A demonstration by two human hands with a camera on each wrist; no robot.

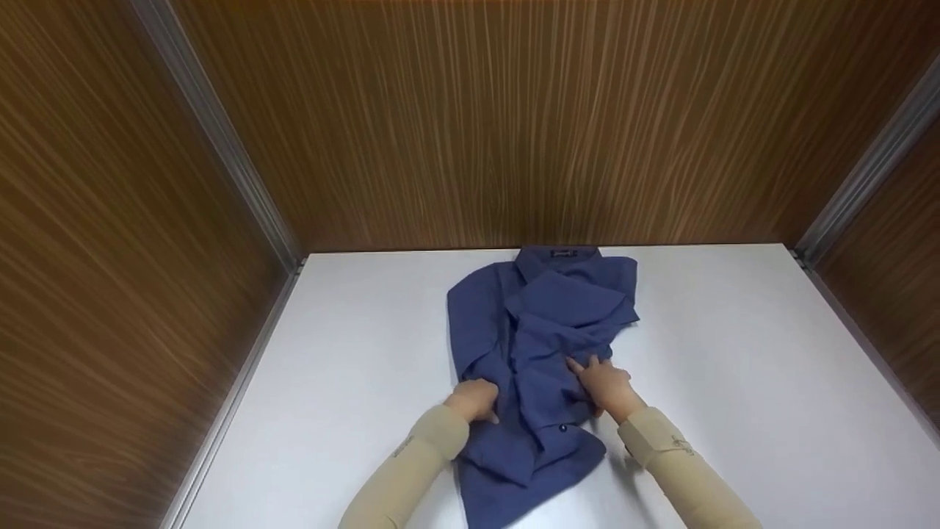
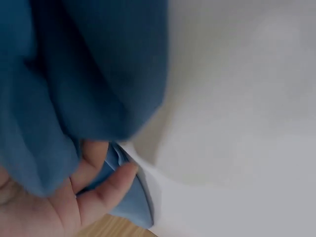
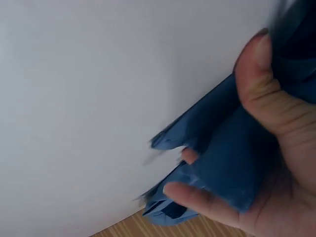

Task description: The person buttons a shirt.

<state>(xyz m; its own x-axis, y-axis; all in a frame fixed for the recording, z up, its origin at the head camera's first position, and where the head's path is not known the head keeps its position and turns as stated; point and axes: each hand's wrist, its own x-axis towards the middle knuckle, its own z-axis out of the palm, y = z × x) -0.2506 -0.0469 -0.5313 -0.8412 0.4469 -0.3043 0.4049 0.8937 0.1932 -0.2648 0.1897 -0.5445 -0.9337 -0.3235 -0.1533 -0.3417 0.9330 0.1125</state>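
Observation:
A dark blue button-up shirt point(image 1: 543, 371) lies rumpled, its collar at the back and its hem toward me. My left hand point(image 1: 474, 399) is at the shirt's left side, gripping a fold of cloth. In the left wrist view, the blue cloth point(image 2: 98, 69) hides part of the left hand point(image 2: 64, 205), and two fingers show below it. My right hand point(image 1: 607, 383) rests at the shirt's right side, fingers spread over the fabric. In the right wrist view, cloth point(image 3: 232, 158) lies across the palm of the right hand point(image 3: 281, 168), with the thumb straight and apart from the fingers.
The shirt lies on a white tabletop point(image 1: 367, 330). Wood-grain panels point(image 1: 514, 125) rise behind the table and at both sides, joined by grey metal corner strips point(image 1: 220, 132). The collar comes close to the back panel.

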